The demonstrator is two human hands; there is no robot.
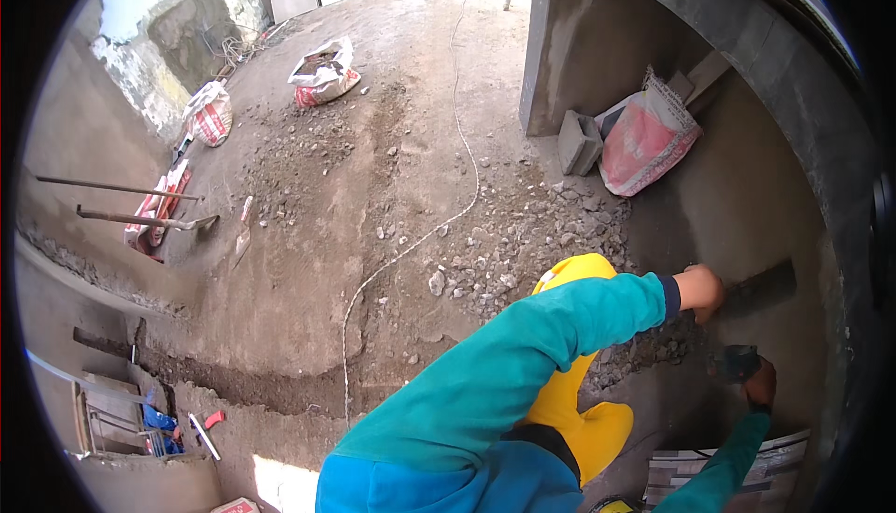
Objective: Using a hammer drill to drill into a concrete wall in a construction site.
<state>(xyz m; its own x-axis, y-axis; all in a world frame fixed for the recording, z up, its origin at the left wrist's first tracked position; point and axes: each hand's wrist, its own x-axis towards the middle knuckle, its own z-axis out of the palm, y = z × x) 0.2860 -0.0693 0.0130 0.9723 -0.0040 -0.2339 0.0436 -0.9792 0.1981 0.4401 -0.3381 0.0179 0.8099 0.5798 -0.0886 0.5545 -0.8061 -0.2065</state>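
My left arm in a teal sleeve stretches across to the wall (742, 205) on the right. There my left hand (700, 291) is closed beside a dark rectangular slot (765, 289) in the plaster; what its fingers hold, if anything, is hidden. Lower down, my right hand (761, 382) grips a dark, boxy tool (735, 364) close to the same wall. Shadow hides the tool's working end, so its kind does not show. My bent leg in yellow trousers (565, 401) is below the left arm.
Broken rubble (523, 252) lies ahead, near a concrete block (580, 143) and a red-and-white sack (649, 140). A pale cord (397, 259) crosses the floor. Leftward are a trench (243, 384), a shovel (149, 221) and more sacks (324, 72). Striped boards (770, 466) lie at lower right.
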